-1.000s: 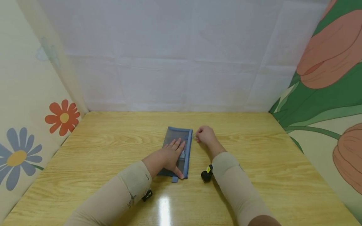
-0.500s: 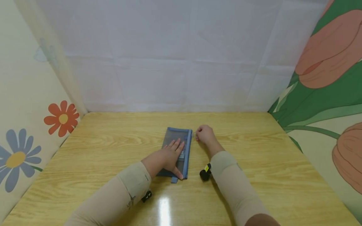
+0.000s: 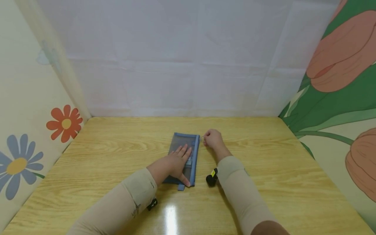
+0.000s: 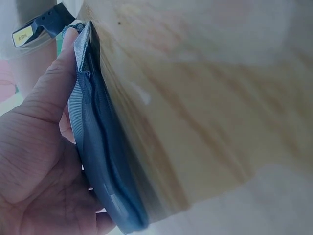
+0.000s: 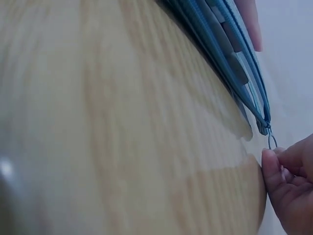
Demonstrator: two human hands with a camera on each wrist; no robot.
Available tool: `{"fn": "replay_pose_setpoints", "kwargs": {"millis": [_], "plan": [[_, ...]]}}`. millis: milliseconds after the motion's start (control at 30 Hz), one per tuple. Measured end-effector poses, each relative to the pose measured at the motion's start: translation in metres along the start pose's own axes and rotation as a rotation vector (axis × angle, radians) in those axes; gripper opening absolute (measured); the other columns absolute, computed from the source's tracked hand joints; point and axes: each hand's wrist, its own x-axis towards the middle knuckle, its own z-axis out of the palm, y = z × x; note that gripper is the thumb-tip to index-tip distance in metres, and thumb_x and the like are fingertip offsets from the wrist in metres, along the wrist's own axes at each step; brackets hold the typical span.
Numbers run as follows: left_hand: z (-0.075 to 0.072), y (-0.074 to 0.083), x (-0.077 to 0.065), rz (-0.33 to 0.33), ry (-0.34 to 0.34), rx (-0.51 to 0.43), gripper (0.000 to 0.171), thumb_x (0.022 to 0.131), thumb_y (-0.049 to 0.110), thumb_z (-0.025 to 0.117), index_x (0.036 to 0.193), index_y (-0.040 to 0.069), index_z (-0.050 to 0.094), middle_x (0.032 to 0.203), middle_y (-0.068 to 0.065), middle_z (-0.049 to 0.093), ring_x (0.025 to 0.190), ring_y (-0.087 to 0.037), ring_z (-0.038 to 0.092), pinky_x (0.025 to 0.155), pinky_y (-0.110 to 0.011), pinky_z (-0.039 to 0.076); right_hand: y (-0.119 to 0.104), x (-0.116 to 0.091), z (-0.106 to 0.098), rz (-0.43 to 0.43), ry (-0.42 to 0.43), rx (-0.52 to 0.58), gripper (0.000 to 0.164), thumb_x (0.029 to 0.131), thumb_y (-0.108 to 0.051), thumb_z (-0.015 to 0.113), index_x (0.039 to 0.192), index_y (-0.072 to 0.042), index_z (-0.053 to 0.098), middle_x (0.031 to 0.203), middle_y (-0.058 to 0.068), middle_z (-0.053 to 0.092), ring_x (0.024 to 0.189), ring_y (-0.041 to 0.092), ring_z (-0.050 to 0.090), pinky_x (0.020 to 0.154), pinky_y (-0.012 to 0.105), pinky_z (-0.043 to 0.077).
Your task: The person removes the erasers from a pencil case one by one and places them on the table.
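A blue mesh zipper pouch (image 3: 180, 139) lies flat on the table, its zipper edge on the right. My left hand (image 3: 175, 161) rests spread on top of it, the thumb near the front corner by a small fabric tab (image 3: 181, 187). Just off the far right corner, my right hand (image 3: 213, 140) pinches the ring-shaped zipper pull (image 5: 272, 141). In the right wrist view the slider sits at the end of the zipper, and the mouth gapes with dark, flat things (image 5: 230, 41) showing inside. In the left wrist view the pouch (image 4: 100, 142) is seen edge-on beside the palm.
The wood-grain table (image 3: 117, 140) extends around the pouch on all sides. A white sheet (image 3: 176, 65) hangs behind it. Flower-printed panels (image 3: 337, 107) stand left and right. Each sleeved wrist carries a small black device (image 3: 211, 179).
My right forearm and its wrist device have shifted slightly left and away from me, while the fingers stay at the pouch corner. My left hand and the pouch stay in place.
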Motion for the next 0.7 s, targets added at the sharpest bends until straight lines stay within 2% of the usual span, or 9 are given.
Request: {"fn": "replay_pose_setpoints", "kwargs": {"millis": [267, 700], "plan": [[0.002, -0.002, 0.002, 0.028, -0.001, -0.003, 0.135, 0.05, 0.078, 0.061, 0.147, 0.012, -0.005, 0.152, -0.014, -0.01, 0.138, -0.033, -0.003, 0.108, -0.048, 0.013, 0.003, -0.003, -0.002, -0.036, 0.035, -0.027, 0.009, 0.082, -0.001, 0.052, 0.08, 0.002, 0.06, 0.062, 0.006, 0.059, 0.05, 0.009, 0.055, 0.052, 0.02, 0.045], [0.002, -0.01, 0.0, 0.071, 0.014, -0.022, 0.134, 0.051, 0.073, 0.066, 0.147, 0.011, -0.003, 0.152, -0.013, -0.008, 0.138, -0.033, -0.002, 0.108, -0.047, 0.013, 0.004, -0.002, -0.003, -0.034, 0.02, -0.023, 0.008, 0.083, 0.0, 0.054, 0.08, 0.002, 0.06, 0.065, 0.006, 0.059, 0.051, 0.009, 0.055, 0.053, 0.021, 0.046]]}}
